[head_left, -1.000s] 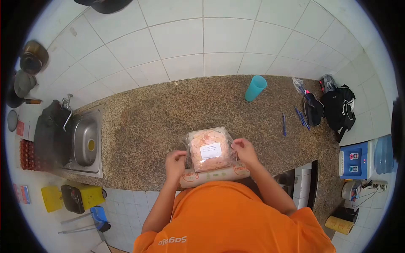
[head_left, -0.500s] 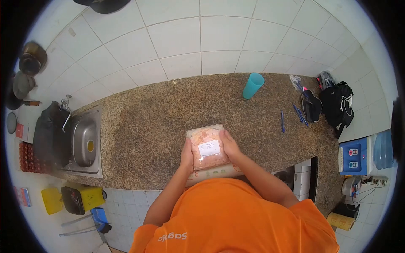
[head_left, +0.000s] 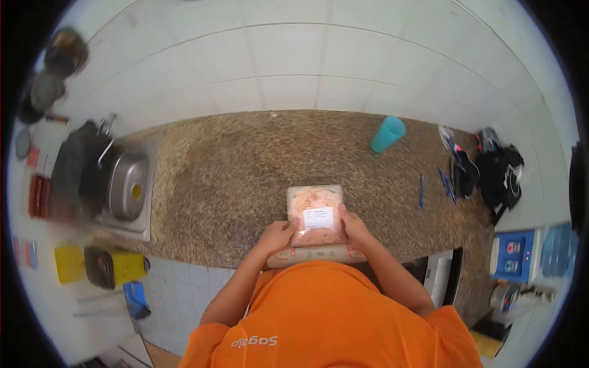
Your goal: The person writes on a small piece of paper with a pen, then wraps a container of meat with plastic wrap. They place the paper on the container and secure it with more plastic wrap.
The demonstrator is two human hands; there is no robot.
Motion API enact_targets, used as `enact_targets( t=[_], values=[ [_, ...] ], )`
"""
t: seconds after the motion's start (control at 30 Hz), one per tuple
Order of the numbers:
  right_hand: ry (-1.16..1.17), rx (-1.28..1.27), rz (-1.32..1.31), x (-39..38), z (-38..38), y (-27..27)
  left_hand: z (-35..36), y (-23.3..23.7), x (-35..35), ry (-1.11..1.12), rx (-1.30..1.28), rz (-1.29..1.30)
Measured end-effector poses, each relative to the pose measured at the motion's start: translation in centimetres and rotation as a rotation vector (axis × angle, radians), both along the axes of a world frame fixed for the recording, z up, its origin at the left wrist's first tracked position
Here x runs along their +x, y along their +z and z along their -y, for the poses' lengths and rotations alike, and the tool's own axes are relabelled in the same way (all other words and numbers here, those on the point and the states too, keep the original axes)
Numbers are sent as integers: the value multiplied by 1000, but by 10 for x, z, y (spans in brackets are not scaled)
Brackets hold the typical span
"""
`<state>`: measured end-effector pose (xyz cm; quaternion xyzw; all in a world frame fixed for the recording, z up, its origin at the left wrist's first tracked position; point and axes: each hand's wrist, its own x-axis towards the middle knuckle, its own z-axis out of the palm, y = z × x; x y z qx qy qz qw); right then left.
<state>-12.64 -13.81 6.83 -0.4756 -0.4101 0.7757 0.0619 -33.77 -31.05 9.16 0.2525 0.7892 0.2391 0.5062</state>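
Observation:
A clear plastic food pack with pale pink-orange contents and a white label is in front of me at the counter's near edge. My left hand has its fingers curled in at the lower left side of the pack. Against the right side, my right hand grips with its fingers along the edge. Beneath the pack's near end lies a cream-coloured flat package with red and green print, partly covered by the pack and by my orange shirt.
A turquoise cup stands on the granite counter toward the wall. Blue pens lie right of it, near a black bag. At the left is a steel sink, with a water dispenser at far right.
My left hand has slid down the pack's left side toward its near corner, and the right hand sits slightly lower too. The whole view has shifted, putting the pack further right.

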Motion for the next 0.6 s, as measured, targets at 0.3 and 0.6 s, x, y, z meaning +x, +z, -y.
enact_targets(
  t=[0.3, 0.6],
  values=[
    [241, 153, 235, 19, -17, 23, 47, -14, -33, -93, 346, 175],
    [187, -97, 19, -9, -21, 9, 6, -49, -24, 146, 325, 257]
  ],
)
